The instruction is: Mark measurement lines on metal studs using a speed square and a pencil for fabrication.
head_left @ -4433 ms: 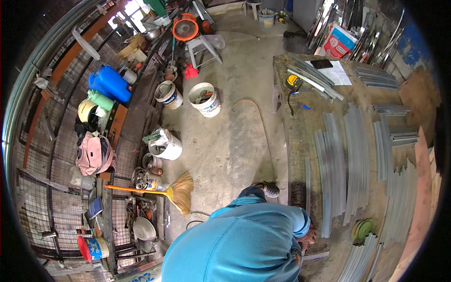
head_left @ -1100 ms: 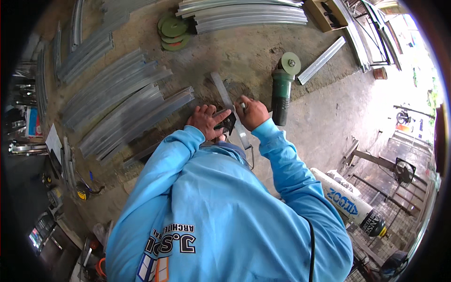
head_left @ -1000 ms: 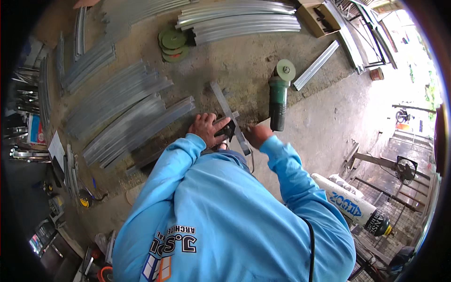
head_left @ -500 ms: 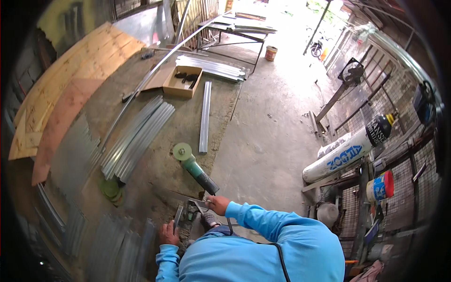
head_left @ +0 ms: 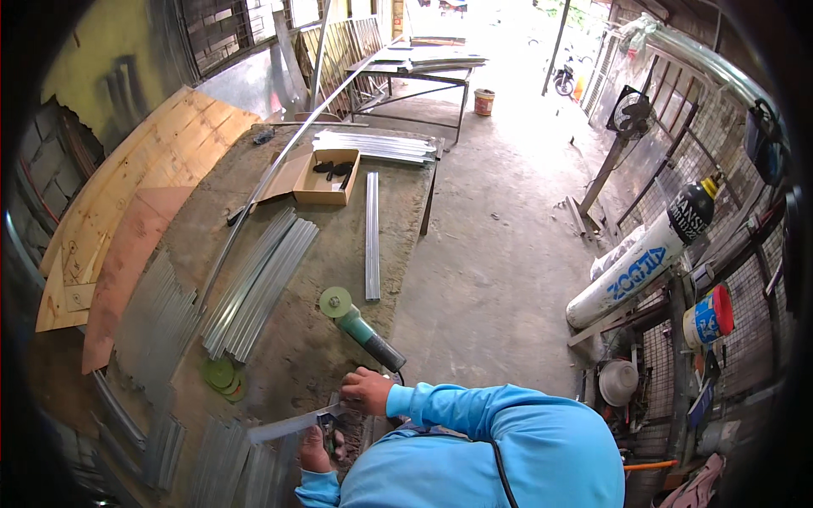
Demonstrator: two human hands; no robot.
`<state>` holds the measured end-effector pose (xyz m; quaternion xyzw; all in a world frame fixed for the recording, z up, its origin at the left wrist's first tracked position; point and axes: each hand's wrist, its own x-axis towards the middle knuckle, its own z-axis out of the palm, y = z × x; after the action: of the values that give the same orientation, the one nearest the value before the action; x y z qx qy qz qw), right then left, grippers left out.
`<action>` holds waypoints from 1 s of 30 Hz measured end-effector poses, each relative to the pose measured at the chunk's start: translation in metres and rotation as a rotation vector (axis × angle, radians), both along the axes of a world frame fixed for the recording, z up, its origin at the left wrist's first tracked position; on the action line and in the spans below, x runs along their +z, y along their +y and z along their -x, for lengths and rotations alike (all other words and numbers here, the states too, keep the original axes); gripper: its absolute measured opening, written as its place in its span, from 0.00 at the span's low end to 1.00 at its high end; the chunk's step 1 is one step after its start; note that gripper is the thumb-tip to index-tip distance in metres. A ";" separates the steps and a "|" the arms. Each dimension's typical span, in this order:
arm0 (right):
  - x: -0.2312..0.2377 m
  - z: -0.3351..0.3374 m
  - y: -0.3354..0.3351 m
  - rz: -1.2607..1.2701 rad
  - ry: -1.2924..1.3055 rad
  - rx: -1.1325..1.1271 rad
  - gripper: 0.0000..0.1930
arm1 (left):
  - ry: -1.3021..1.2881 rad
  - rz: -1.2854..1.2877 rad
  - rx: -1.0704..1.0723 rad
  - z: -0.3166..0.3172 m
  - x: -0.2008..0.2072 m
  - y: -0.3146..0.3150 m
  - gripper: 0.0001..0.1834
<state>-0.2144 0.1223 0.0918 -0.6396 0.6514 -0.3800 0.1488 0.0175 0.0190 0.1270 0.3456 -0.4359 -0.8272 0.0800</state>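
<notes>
My left hand (head_left: 315, 450) is low at the near edge of the worktable, its thumb and fingers closed around a light grey metal strip (head_left: 284, 427) that points out to the left. My right hand (head_left: 367, 390) is just above and right of it, fingers curled down by the strip's right end. What those fingers pinch is hidden. A small dark piece (head_left: 325, 419) shows between the hands; its kind is unclear. Beyond my right hand lies a green angle grinder (head_left: 364, 332) with a pale green disc. Spare green discs (head_left: 222, 378) lie to the left.
Metal channels (head_left: 258, 284) lie in bundles on the worktable (head_left: 339, 254), with a single length (head_left: 373, 237) near its right edge. An open cardboard box (head_left: 326, 190) holds black items. On the right lean a white gas cylinder (head_left: 618, 284) and a fan (head_left: 631, 110).
The view has tilted up a little. My hands have come closer together, and the metal strip now stretches out to the left. The grinder lies where it was.
</notes>
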 end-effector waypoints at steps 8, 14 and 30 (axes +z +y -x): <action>-0.043 0.015 -0.016 -0.719 -0.594 0.137 0.26 | -0.254 1.171 -0.036 0.025 -0.061 0.006 0.30; -0.108 0.013 -0.016 -0.703 -0.315 0.074 0.20 | -0.596 1.589 0.044 0.018 -0.112 0.005 0.27; -0.035 0.037 -0.028 -0.854 0.041 0.120 0.22 | -0.378 1.651 0.160 -0.001 -0.135 -0.005 0.22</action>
<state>-0.2509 0.0943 0.0571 -0.5645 0.7148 -0.0542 0.4092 0.0185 0.0138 -0.0080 0.3387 -0.8797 -0.1643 0.2905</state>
